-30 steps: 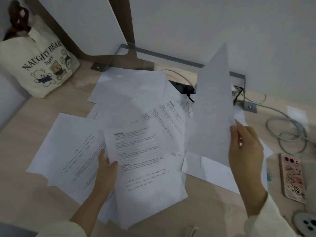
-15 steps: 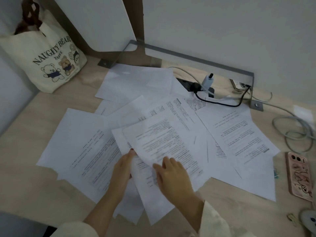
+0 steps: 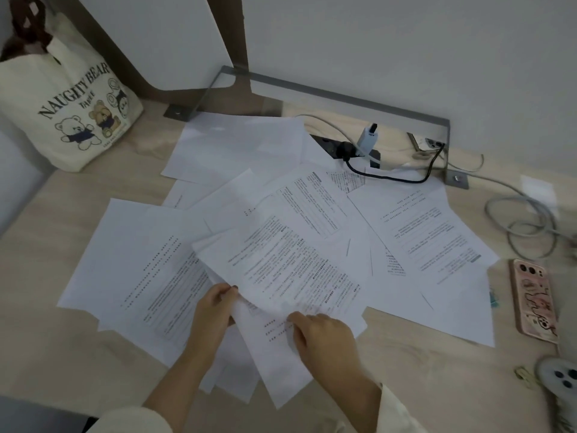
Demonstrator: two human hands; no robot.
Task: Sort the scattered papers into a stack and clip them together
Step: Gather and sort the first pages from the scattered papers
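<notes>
Several white printed sheets lie scattered and overlapping across the wooden desk (image 3: 406,364). A small pile of sheets (image 3: 281,276) lies in the middle, closest to me. My left hand (image 3: 215,310) pinches the pile's near left edge with curled fingers. My right hand (image 3: 324,335) grips the pile's near edge, fingers curled onto the paper. Another printed sheet (image 3: 427,232) lies to the right, and blank-looking sheets (image 3: 240,145) lie at the back. A teal binder clip (image 3: 493,300) peeks out at the right edge of the papers.
A cream tote bag (image 3: 71,104) with bears stands at the back left. A power strip (image 3: 346,148) with plugs and cables (image 3: 527,226) sits at the back right. A pink phone (image 3: 534,298) lies at the right, with a grey device (image 3: 562,379) near the corner.
A second ago my right hand held one sheet up in the air. That sheet now lies on the central pile, and both hands hold the pile's near edge.
</notes>
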